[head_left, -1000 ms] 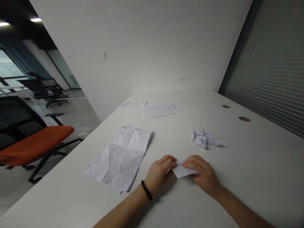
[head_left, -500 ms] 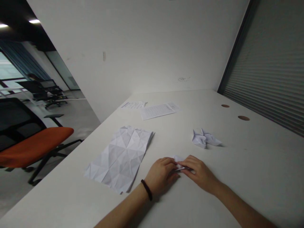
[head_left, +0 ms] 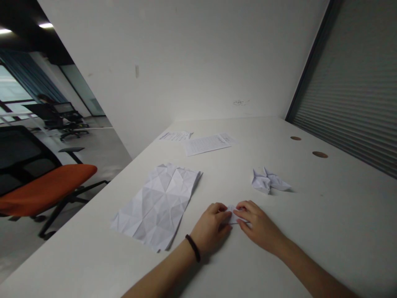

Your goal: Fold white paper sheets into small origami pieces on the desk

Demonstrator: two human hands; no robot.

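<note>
A small folded piece of white paper (head_left: 232, 217) lies on the table between my two hands, mostly covered by fingers. My left hand (head_left: 212, 225), with a dark band at the wrist, grips its left side with bent fingers. On the right side, my right hand (head_left: 256, 225) pinches the paper between thumb and fingers. Beyond my right hand sits a folded white paper figure (head_left: 268, 181) with pointed tips. To the left of my left hand lies a creased white sheet (head_left: 161, 203), apparently on top of other paper, marked with a grid of diagonal folds.
Printed papers (head_left: 207, 145) lie at the far end of the white table (head_left: 294, 231). Two round holes (head_left: 319, 155) are set along its right side, by a blind-covered window. An orange-seated chair (head_left: 49, 186) stands left of the table; a person sits far behind it.
My hands have drawn slightly apart, with the right fingers shifted a little to the right, and more of the folded paper shows between them. The other papers stay in place.
</note>
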